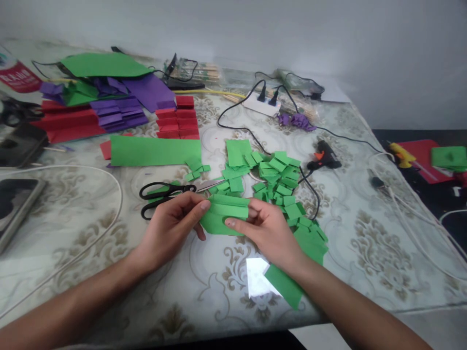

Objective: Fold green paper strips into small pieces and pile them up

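A folded piece of green paper (pixel 222 223) is held between both hands above the patterned tablecloth. My left hand (pixel 175 221) pinches its left upper edge between thumb and fingers. On the other side, my right hand (pixel 268 226) grips it, thumb on the front and fingers behind. Crease lines run across the paper's upper part. Black-handled scissors (pixel 171 189) lie just beyond my left hand, blades partly among green scraps. Past my right hand spreads a pile of small cut green paper pieces (pixel 279 170). A larger green paper piece (pixel 286 287) lies partly beneath my right forearm.
A long green strip (pixel 156 151), folded red paper (pixel 178 119) and purple paper (pixel 122 114) lie at the back left. A black glue gun (pixel 324 155) and a white power strip (pixel 261 103) with cords stand right of centre. A phone (pixel 18 206) lies left.
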Demonstrator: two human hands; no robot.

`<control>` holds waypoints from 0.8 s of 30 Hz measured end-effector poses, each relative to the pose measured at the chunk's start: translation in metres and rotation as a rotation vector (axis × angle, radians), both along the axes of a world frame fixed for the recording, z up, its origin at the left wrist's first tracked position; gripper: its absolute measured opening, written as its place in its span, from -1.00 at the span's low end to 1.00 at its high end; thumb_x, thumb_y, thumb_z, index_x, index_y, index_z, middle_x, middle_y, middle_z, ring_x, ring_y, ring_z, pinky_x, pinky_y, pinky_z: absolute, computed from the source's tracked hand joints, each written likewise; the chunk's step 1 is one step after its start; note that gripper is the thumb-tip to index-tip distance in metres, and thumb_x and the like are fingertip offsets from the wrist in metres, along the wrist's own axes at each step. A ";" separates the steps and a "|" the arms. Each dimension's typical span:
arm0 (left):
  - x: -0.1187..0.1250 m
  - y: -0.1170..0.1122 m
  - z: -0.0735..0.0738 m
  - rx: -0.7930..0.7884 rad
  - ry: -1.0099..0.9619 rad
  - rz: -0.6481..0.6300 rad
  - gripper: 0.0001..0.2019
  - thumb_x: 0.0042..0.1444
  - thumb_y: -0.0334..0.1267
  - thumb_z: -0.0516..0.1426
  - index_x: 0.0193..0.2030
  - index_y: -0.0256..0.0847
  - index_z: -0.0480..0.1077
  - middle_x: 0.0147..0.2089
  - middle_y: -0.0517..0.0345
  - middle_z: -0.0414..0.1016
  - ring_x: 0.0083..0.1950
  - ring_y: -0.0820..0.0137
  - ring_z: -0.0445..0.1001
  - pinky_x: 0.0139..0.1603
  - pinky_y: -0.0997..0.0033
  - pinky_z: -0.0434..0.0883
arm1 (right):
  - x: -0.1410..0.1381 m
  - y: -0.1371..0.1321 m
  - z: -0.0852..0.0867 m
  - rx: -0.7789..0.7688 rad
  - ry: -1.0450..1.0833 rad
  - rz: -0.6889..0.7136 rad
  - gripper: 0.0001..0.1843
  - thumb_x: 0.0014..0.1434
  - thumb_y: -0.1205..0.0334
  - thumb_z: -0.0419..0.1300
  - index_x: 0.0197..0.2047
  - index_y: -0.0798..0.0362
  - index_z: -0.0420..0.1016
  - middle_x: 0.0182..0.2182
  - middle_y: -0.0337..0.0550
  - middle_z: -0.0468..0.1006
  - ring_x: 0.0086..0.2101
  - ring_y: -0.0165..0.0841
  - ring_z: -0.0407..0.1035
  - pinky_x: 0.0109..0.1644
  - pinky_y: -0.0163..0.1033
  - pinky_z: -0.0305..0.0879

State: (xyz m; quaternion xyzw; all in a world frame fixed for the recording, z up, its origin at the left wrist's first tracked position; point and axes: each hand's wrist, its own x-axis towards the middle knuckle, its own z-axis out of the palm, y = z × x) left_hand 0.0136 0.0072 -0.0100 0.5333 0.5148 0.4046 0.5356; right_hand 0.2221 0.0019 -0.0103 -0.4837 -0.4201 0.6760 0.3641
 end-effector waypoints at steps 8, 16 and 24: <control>0.001 0.000 0.001 -0.029 -0.012 0.019 -0.80 0.25 -0.17 0.28 -0.32 -0.23 0.49 -0.42 0.30 0.50 -0.57 0.49 0.57 -0.52 0.55 0.46 | 0.000 0.001 0.001 0.013 0.058 -0.032 -0.68 0.04 0.01 0.56 -0.24 0.01 0.66 -0.34 -0.22 0.70 -0.27 -0.31 0.59 -0.12 -0.20 0.53; -0.002 0.002 0.003 -0.109 -0.026 -0.071 -0.81 0.25 -0.14 0.27 -0.18 -0.22 0.46 -0.52 0.28 0.58 -0.53 0.38 0.61 -0.41 0.43 0.54 | 0.004 0.004 0.003 0.067 -0.076 -0.052 -0.75 0.12 0.06 0.48 -0.35 0.03 0.59 -0.44 -0.26 0.60 -0.36 -0.36 0.50 -0.19 -0.24 0.45; -0.003 0.003 0.002 -0.112 -0.024 -0.122 -0.79 0.24 -0.18 0.28 -0.07 -0.22 0.44 -0.49 0.22 0.65 -0.45 0.31 0.65 -0.29 0.32 0.58 | 0.008 0.006 0.000 0.098 -0.175 -0.078 -0.64 0.18 -0.08 0.43 -0.40 0.02 0.53 -0.59 -0.28 0.42 -0.43 -0.29 0.43 -0.36 -0.23 0.37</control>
